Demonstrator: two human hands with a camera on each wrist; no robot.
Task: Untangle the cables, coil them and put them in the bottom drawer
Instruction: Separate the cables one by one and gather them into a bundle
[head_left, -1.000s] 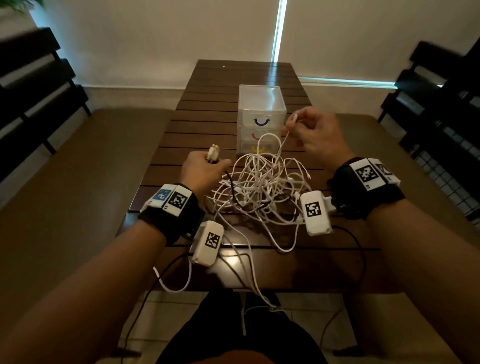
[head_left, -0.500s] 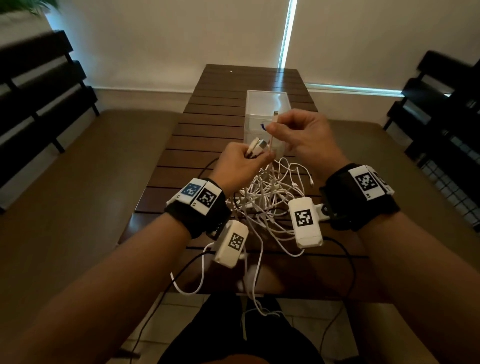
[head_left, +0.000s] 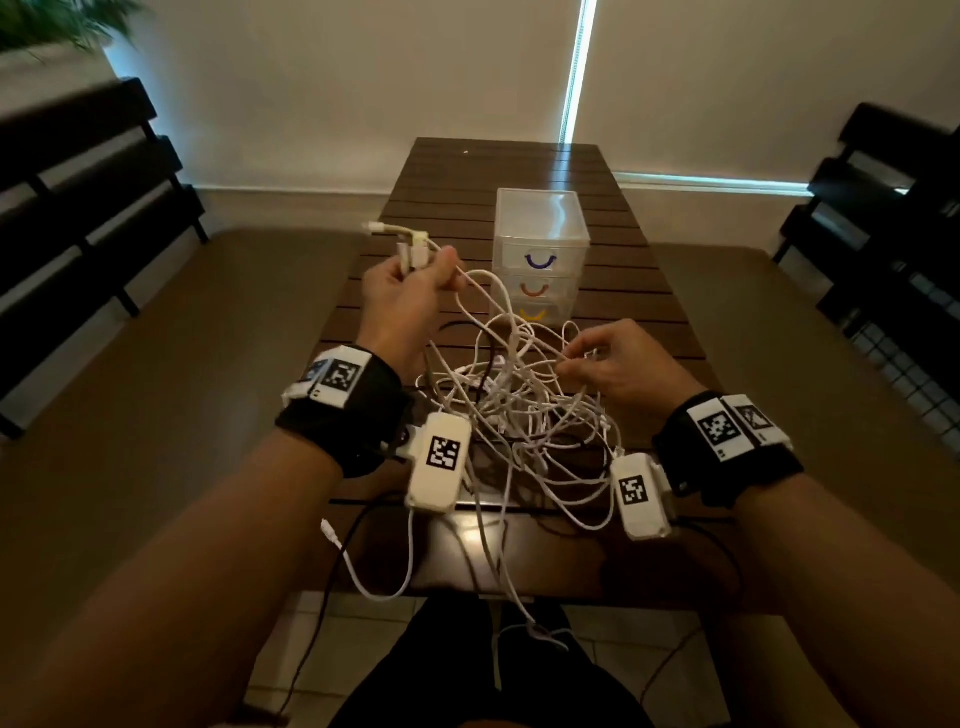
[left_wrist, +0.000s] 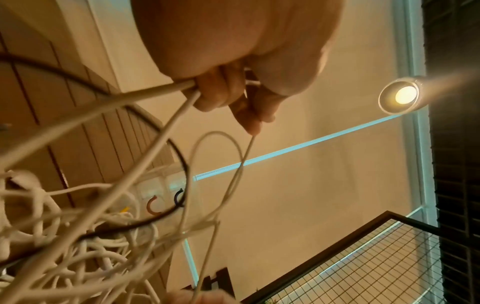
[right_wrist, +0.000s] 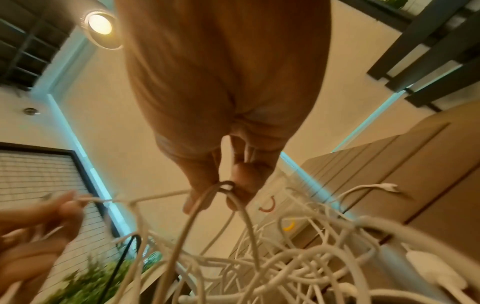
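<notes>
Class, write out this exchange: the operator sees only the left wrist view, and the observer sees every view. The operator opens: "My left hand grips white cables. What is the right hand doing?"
Observer: The right hand pinches a loop of white cable just above the tangle.
Operator: What sticks out above my grip?
Observer: Several white connector ends poke up out of the left hand.
Operator: Is the bottom drawer open?
Observer: No. The bottom drawer, the one with the yellow handle, looks shut, flush with those above.
</notes>
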